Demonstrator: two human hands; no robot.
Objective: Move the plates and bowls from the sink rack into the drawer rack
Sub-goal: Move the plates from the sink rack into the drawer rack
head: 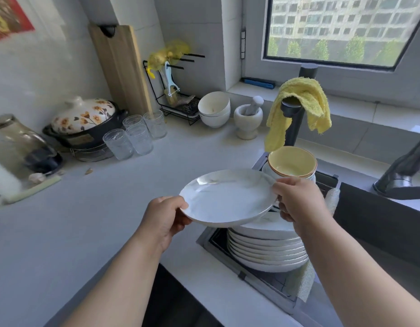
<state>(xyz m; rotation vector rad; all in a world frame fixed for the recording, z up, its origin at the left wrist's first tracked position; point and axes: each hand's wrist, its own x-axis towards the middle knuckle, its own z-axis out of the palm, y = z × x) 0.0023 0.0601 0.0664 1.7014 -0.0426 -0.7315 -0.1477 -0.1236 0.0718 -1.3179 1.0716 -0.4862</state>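
White plate (pixel 227 197) between both hands

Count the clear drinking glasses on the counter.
4, clustered right of the floral-lidded pot: front left, front right, back left, back right. None appear hidden behind them.

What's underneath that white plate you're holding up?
Under the held plate, a stack of white plates sits in the sink rack. Its top plate is partly covered, and the rack's bottom is hidden.
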